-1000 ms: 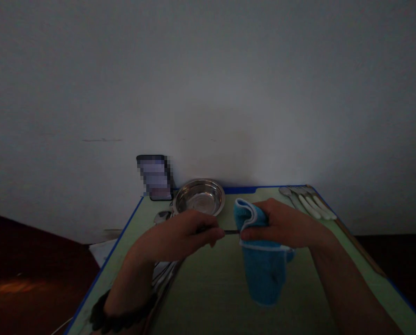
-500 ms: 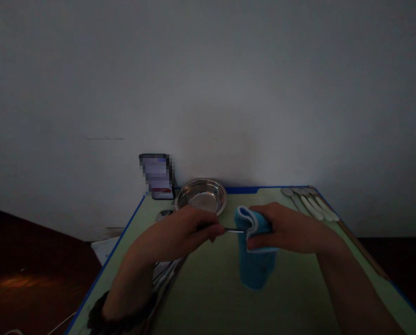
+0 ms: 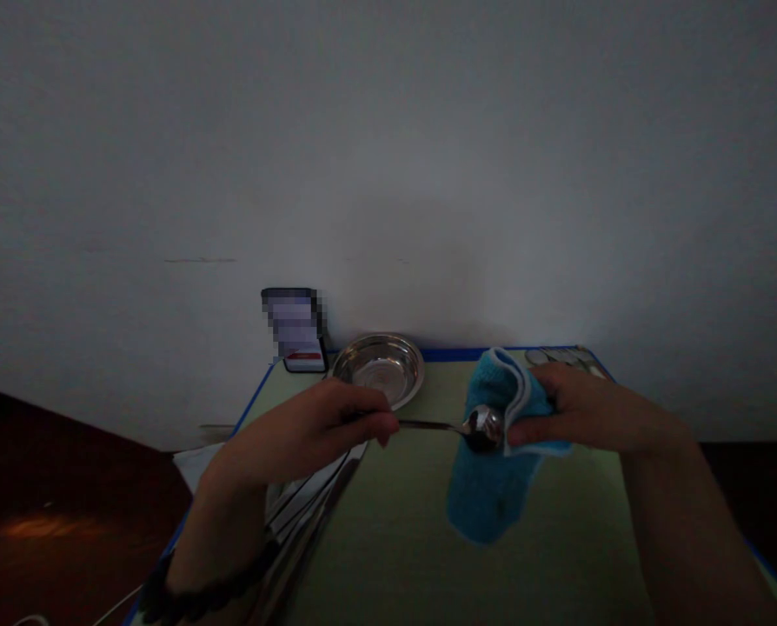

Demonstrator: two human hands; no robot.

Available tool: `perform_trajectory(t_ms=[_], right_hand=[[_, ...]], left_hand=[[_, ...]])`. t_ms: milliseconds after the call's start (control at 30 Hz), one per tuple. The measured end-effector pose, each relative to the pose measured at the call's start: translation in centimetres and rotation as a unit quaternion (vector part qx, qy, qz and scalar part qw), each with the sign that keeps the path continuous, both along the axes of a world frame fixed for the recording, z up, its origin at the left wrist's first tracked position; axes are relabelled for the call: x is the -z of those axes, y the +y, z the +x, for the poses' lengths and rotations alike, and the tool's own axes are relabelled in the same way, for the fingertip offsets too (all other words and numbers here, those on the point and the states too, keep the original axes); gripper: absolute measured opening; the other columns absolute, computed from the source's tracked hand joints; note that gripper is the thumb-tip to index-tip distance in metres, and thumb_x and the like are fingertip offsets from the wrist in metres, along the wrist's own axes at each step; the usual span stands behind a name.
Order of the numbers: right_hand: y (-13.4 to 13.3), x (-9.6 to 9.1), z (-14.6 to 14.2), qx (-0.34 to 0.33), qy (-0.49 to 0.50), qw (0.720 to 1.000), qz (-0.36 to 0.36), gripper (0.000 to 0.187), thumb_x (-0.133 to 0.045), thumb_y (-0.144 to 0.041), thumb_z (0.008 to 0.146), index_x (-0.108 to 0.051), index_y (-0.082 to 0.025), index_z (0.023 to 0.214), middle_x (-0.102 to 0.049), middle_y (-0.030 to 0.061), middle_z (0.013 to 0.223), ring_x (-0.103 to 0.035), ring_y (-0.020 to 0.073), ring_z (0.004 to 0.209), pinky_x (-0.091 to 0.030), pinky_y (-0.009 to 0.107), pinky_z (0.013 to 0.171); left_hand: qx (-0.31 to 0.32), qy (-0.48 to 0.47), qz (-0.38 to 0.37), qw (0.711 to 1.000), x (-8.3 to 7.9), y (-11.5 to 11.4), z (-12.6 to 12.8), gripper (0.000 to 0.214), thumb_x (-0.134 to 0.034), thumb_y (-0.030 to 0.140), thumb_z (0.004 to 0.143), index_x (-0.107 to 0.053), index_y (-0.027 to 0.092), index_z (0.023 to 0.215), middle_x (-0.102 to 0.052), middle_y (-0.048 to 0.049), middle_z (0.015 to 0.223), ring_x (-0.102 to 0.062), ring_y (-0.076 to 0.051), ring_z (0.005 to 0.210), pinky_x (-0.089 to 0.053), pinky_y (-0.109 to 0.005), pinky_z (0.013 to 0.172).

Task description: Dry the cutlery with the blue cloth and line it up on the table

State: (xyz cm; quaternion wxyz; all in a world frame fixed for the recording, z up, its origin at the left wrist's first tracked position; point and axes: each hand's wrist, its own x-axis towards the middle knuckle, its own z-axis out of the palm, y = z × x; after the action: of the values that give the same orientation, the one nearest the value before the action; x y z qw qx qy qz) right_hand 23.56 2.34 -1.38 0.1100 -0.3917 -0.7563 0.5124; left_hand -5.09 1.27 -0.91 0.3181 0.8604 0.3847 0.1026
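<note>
My left hand point(image 3: 327, 426) is closed on the handle of a metal spoon point(image 3: 457, 427), held level over the green table point(image 3: 401, 539). The spoon's shiny bowl shows at the edge of a blue cloth point(image 3: 496, 452). My right hand point(image 3: 581, 409) is closed on that cloth, which hangs down below it. The two hands are about a spoon's length apart.
A steel bowl point(image 3: 379, 367) stands at the table's far edge, with a phone point(image 3: 295, 329) propped against the wall to its left. Several spoons point(image 3: 567, 356) lie at the far right corner, partly behind my right hand. More cutlery point(image 3: 310, 504) lies under my left forearm.
My right hand has drawn the cloth to the right, off the spoon, so the spoon's bowl now shows. My left hand has stayed nearly in place.
</note>
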Motion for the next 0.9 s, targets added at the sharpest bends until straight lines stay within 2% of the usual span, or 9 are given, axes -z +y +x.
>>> perform_trajectory(t_ms=[233,400,567,700,767,900], right_hand=[[0.2,0.4,-1.7,-0.019,0.02,1.0,-0.011,0.031,-0.065,-0.043,0.069,-0.063,-0.019,0.088,-0.066,-0.0003,0.082,-0.06,0.0149,0.073,-0.047,0.026,0.065],[0.0,0.8,-2.9,-0.02,-0.017,0.998,0.054,0.03,-0.063,-0.045,0.07,-0.06,-0.018,0.082,-0.062,-0.0011,0.073,-0.055,0.0129,0.065,-0.043,0.024,0.057],[0.0,1.3,-3.9,-0.05,-0.017,0.992,0.117,0.029,-0.064,-0.04,0.071,-0.061,-0.018,0.089,-0.064,0.0005,0.081,-0.057,0.0151,0.072,-0.043,0.026,0.064],[0.4,1.0,-2.8,-0.042,-0.002,0.997,0.072,0.031,-0.061,-0.044,0.072,-0.061,-0.018,0.088,-0.063,-0.0002,0.079,-0.057,0.0147,0.071,-0.044,0.025,0.062],[0.5,0.7,-1.9,-0.042,0.009,0.998,0.039,0.031,-0.062,-0.043,0.072,-0.061,-0.019,0.092,-0.065,0.0002,0.086,-0.059,0.0155,0.077,-0.046,0.026,0.068],[0.6,0.3,-0.9,-0.049,0.002,0.998,0.024,0.034,-0.064,-0.043,0.07,-0.061,-0.019,0.095,-0.066,0.0012,0.092,-0.061,0.0168,0.083,-0.047,0.027,0.074]], left_hand=[[-0.02,0.037,0.026,0.999,-0.3,-0.3,0.9,0.035,-0.038,0.04,0.09,-0.062,0.017,0.08,-0.06,0.0013,0.065,-0.053,-0.01,0.06,-0.037,-0.021,0.057],[-0.006,0.063,0.033,0.997,-0.2,-0.3,2.8,0.033,-0.04,0.037,0.089,-0.061,0.016,0.075,-0.058,0.0008,0.064,-0.052,-0.011,0.06,-0.035,-0.021,0.056],[0.036,0.068,0.01,0.997,-0.2,0.0,3.3,0.026,-0.041,0.03,0.089,-0.062,0.016,0.083,-0.059,0.0006,0.068,-0.052,-0.011,0.063,-0.035,-0.022,0.059],[-0.001,0.054,0.01,0.998,0.0,0.1,1.7,0.032,-0.039,0.036,0.09,-0.06,0.016,0.076,-0.055,0.0022,0.062,-0.049,-0.009,0.058,-0.034,-0.021,0.055],[-0.002,0.041,0.014,0.999,0.2,0.1,1.1,0.033,-0.038,0.037,0.09,-0.06,0.016,0.077,-0.056,0.0027,0.063,-0.049,-0.009,0.057,-0.034,-0.02,0.055],[-0.002,0.045,0.021,0.999,0.4,0.2,1.3,0.034,-0.039,0.038,0.09,-0.061,0.016,0.077,-0.057,0.0018,0.065,-0.051,-0.009,0.06,-0.035,-0.02,0.056]])
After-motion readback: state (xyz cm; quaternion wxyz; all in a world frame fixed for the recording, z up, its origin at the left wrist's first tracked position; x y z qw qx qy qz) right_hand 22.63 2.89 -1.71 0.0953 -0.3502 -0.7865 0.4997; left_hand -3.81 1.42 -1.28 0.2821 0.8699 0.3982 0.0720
